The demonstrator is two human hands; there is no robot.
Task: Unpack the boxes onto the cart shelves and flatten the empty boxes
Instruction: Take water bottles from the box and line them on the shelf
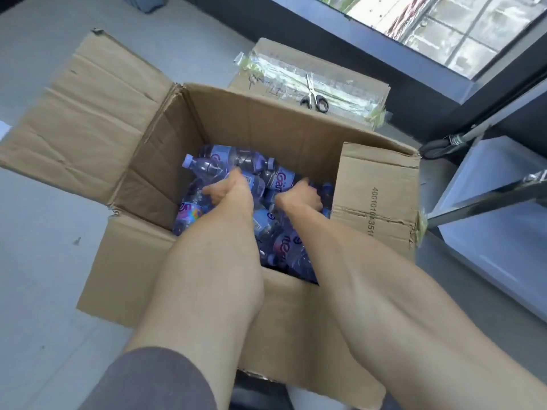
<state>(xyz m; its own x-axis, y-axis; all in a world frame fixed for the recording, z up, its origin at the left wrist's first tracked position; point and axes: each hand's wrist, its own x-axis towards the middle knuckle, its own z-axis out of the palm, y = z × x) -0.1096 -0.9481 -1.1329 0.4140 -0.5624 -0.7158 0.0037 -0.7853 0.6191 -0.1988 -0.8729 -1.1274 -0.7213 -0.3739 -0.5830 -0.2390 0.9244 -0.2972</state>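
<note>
Your two hands are down inside the big open box (pixel 236 119), which sits on the grey floor (pixel 44 261) right in front of you. The box is full of small bottles (pixel 225 156) with purple caps and blue and purple labels, all lying on their sides in a messy pile. Your left hand (pixel 229 189) is in the left part of the pile, and its fingers are curled down around a bottle, gripping it. Your right hand (pixel 302 196) is just beside it, a little to the right, with its fingers closed down among the bottles too, but you cannot tell just which bottle it has. The two hands are near each other but not touching. The box flaps are folded out: a wide one lies flat to the far left, one hangs toward you under your arms, and one with black numbers on it sticks out to the right. Behind the box, farther away, is a second box (pixel 334 72) that is taped shut. A pair of scissors (pixel 313 97) rests on top of it. To the right is the cart (pixel 497 220), with a pale shelf and dark bars. Far off at the top right is a window (pixel 444 22).
</note>
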